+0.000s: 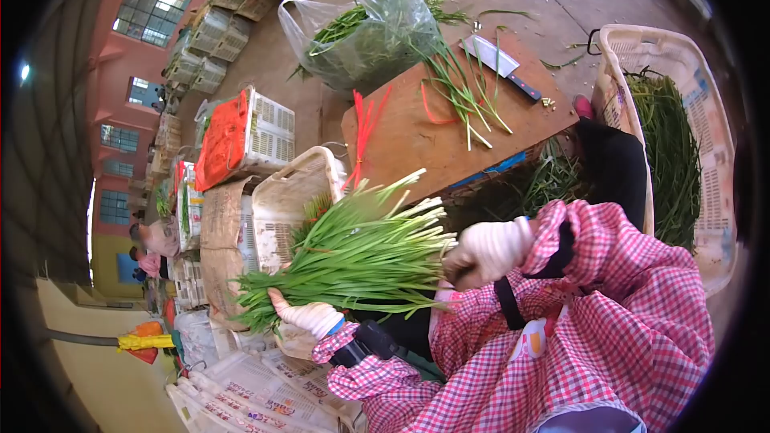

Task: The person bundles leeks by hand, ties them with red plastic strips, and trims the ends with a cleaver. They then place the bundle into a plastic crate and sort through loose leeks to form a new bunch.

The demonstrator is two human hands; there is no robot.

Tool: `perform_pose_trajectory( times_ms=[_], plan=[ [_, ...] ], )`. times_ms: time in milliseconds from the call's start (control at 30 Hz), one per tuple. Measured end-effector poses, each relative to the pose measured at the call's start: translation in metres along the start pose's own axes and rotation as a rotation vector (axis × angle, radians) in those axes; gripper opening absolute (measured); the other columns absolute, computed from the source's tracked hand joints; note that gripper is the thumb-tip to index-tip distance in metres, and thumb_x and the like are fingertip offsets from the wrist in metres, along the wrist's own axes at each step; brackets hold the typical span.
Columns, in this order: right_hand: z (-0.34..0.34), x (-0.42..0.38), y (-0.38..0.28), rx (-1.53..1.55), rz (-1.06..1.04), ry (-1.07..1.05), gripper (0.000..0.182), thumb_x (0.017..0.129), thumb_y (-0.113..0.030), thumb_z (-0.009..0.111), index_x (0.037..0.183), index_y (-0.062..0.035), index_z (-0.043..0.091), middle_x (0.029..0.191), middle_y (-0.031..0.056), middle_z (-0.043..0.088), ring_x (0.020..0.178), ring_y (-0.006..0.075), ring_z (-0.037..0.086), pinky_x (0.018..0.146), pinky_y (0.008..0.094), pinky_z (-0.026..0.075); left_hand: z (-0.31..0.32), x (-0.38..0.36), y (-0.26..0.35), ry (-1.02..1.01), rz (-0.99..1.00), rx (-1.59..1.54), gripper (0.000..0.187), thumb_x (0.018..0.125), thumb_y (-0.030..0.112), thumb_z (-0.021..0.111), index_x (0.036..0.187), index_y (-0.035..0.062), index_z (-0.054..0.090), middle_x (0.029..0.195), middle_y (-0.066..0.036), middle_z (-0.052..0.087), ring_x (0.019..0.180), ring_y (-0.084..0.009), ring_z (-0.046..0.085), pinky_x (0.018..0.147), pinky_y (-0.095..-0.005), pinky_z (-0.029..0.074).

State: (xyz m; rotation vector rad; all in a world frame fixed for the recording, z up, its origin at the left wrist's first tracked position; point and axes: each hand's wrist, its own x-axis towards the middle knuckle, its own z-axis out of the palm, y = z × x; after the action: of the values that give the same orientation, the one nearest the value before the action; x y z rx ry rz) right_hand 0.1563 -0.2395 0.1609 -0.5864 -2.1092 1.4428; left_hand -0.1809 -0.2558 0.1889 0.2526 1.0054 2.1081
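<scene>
**Bundle of green stalks held in both gloved hands**

Pink-checked sleeves (609, 329) fill the near foreground, each ending in a light glove. Right hand (488, 250) is closed around the pale cut ends of a bundle of green stalks (357, 261); the fingers curl in and the stalk ends disappear into the fist. Left hand (309, 317) lies under the leafy end of the same bundle, thumb raised against the leaves, fingers wrapped beneath; how tightly it grips cannot be told, as the leaves cover the fingers. Bundle lies roughly level across the lap, white ends toward the right hand, green tips fanning out past the left.

Just behind the bundle stands a white plastic crate (281, 204). Beyond it is a wooden board (401, 140) carrying loose stalks (465, 92), red ties (365, 124) and a cleaver (501, 64) lying flat near its far edge. A clear plastic bag (369, 28) of greens rests at the far end of the board. On the right, a white basket (706, 112) holds more long greens. Folded newspapers (249, 397) lie below the left hand.
</scene>
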Motion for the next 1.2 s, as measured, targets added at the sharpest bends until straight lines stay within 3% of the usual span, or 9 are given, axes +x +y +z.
perform_pose_trajectory(
  times_ms=[100,233,367,500,633,700,900,1067,1200],
  plan=[
    [-0.017,-0.039,0.013,-0.05,0.251,-0.427,0.022,0.077,-0.023,0.06,0.094,-0.0099,0.066,0.086,0.0165,0.065,0.081,0.0297,0.064,0.069,0.0411,0.049,-0.009,0.012,0.008,0.117,0.108,0.079,0.044,0.076,0.032,0.067,0.105,0.0006,0.06,0.105,-0.013,0.062,0.098,-0.0284,0.058,0.092,-0.0441,0.045],
    [-0.026,-0.083,0.064,-0.655,0.506,-0.71,0.024,0.074,-0.026,0.06,0.091,-0.0104,0.067,0.087,0.016,0.066,0.083,0.0318,0.064,0.07,0.0427,0.05,0.001,0.007,0.015,0.296,0.272,0.144,0.048,0.075,0.033,0.069,0.111,0.0018,0.059,0.118,-0.011,0.057,0.106,-0.0277,0.053,0.097,-0.0422,0.039],
    [-0.029,-0.096,0.066,-0.812,0.58,-0.56,0.026,0.076,-0.029,0.059,0.092,-0.0094,0.066,0.082,0.0152,0.066,0.081,0.033,0.064,0.073,0.0434,0.05,-0.001,0.006,0.021,0.306,0.271,0.158,0.048,0.076,0.03,0.069,0.113,0.0015,0.058,0.121,-0.011,0.057,0.109,-0.0272,0.052,0.099,-0.0414,0.038],
    [-0.016,-0.055,0.032,0.003,0.24,0.201,0.029,0.08,-0.024,0.059,0.104,-0.0074,0.064,0.08,0.0105,0.067,0.076,0.0285,0.064,0.072,0.04,0.051,0.002,0.0,0.017,0.222,0.254,0.126,0.046,0.077,0.028,0.067,0.113,0.0007,0.058,0.121,-0.011,0.057,0.11,-0.0267,0.052,0.099,-0.0413,0.037],
    [0.008,-0.012,0.025,1.132,0.536,0.396,0.028,0.083,-0.011,0.059,0.109,-0.0004,0.06,0.086,0.009,0.067,0.069,0.0166,0.063,0.062,0.0306,0.053,0.009,-0.011,0.018,0.131,0.129,0.091,0.044,0.077,0.031,0.069,0.108,0.0006,0.061,0.114,-0.011,0.061,0.105,-0.0258,0.056,0.097,-0.0406,0.04],
    [0.031,0.007,0.054,1.386,0.528,0.59,0.026,0.084,-0.008,0.061,0.107,0.0014,0.059,0.081,0.0107,0.066,0.062,0.0175,0.062,0.054,0.0294,0.052,0.01,-0.014,0.016,0.094,0.142,0.138,0.043,0.077,0.032,0.069,0.106,0.0011,0.062,0.112,-0.011,0.063,0.102,-0.0252,0.057,0.095,-0.0405,0.042],
    [0.039,0.012,0.077,1.489,0.532,0.577,0.025,0.084,-0.01,0.061,0.106,-0.0002,0.053,0.069,0.0099,0.062,0.046,0.0169,0.056,0.044,0.0335,0.051,0.023,-0.037,0.018,-0.076,-0.08,0.034,0.037,0.08,0.028,0.067,0.105,0.0021,0.063,0.11,-0.011,0.064,0.099,-0.0242,0.059,0.092,-0.0397,0.044],
    [0.038,0.002,0.072,1.652,0.35,0.596,0.029,0.086,-0.007,0.055,0.113,-0.0057,0.044,0.075,0.009,0.059,0.056,0.0203,0.06,0.049,0.0373,0.054,0.019,-0.035,0.014,-0.145,-0.117,0.058,0.036,0.081,0.027,0.067,0.106,0.0023,0.063,0.109,-0.011,0.064,0.099,-0.0238,0.059,0.093,-0.0395,0.044],
    [0.043,0.002,0.07,1.715,0.328,0.43,0.018,0.087,-0.018,0.06,0.1,-0.0058,0.056,0.07,0.0062,0.061,0.049,0.0176,0.058,0.048,0.0322,0.053,0.018,-0.034,0.008,-0.169,-0.123,0.035,0.035,0.081,0.028,0.066,0.105,0.002,0.063,0.108,-0.012,0.065,0.098,-0.0241,0.059,0.093,-0.0396,0.044]
  ],
)
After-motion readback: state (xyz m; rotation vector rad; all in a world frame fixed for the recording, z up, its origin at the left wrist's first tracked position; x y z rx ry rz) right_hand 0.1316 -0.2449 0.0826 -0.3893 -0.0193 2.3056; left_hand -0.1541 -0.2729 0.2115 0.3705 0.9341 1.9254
